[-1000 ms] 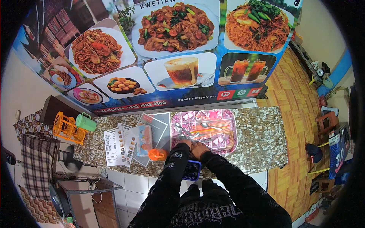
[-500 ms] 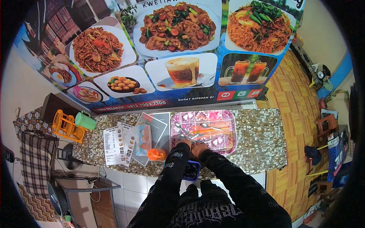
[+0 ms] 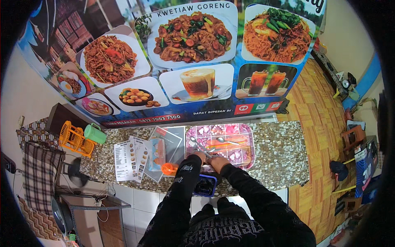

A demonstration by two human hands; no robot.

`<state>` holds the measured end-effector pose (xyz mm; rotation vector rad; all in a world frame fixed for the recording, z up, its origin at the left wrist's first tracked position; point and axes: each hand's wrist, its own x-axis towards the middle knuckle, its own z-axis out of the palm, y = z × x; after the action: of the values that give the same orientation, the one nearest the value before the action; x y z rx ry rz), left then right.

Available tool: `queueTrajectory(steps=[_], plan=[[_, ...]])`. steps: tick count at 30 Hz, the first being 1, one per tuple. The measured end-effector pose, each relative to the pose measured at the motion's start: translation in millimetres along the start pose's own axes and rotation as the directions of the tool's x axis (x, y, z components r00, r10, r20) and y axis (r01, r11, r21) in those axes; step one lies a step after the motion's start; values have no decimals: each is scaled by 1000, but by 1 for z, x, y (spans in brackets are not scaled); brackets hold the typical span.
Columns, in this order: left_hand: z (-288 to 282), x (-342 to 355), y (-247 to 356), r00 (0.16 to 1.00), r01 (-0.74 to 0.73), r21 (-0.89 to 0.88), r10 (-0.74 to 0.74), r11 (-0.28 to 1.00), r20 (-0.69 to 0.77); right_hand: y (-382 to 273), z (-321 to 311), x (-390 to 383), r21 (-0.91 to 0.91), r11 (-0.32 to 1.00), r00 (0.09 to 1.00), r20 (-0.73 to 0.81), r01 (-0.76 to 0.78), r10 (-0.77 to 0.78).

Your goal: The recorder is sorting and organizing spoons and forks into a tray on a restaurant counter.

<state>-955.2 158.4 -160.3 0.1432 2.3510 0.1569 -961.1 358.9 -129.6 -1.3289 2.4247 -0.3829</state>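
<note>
Both my hands are close together over the near edge of a pink, flower-patterned tray. Fingers of my left hand are curled, and those of my right hand are closed just beside them. Silver cutlery shows between the two hands; which pieces each one holds is partly hidden. A fork lies just beyond my left hand. Farther back on the tray, a metal spoon rests by several orange-red sticks. Below my wrists stands a dark blue basket, its contents too dark to make out.
Left of the tray on the stone-patterned counter are printed menu sheets, a tissue pack and an orange round item. An orange rack and green mug stand at the left end. A food banner rises behind.
My hands remain over the tray's near edge, with small finger movements; more silver cutlery shows between them now. The whole view has shifted slightly downward.
</note>
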Motion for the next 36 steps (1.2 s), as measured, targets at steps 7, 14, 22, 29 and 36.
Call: queueTrajectory(steps=[7,14,22,29,36], plan=[[-29,-52,-7,898,-346,-264,236,900,-373,11,-21,-12,218,975,992,-110,-37,62],[-74,-151,10,827,-420,-521,77,743,-557,-13,-62,-39,475,869,938,-344,142,34],[-50,-232,69,585,-750,-651,-337,121,-737,-84,-96,-84,947,262,948,-241,183,207],[-33,-282,104,651,-740,-671,-309,-53,-693,-157,-95,-111,980,94,956,-191,174,225],[-4,-296,88,570,-746,-651,-373,140,-733,-184,-89,-123,940,340,943,-124,12,309]])
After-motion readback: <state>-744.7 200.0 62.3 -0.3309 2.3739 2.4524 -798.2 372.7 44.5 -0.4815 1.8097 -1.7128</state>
